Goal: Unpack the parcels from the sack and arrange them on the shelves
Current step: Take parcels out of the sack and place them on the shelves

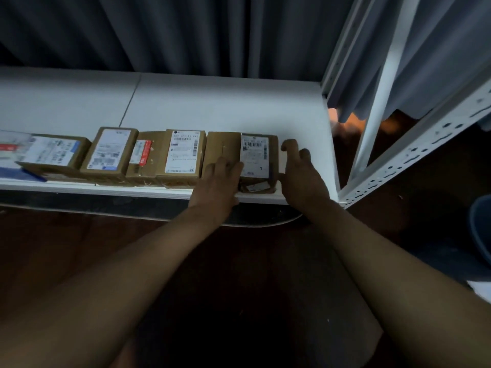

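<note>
shelf [225, 102]: plain white, with a thin dark seam line across it
rightmost parcel [259, 158]: brown cardboard, white label printed with black barcodes and a black "1"
plain parcel [221, 147]: brown cardboard, no label on top
tall-label parcel [183, 155]: brown, white label with black bars
red-sticker parcel [144, 155]: brown with a red and white sticker
curtain [186, 33]: dark grey-blue, vertical folds
shelf upright [414, 152]: white metal, rows of dark holes
floor [79, 243]: dark reddish brown
</note>
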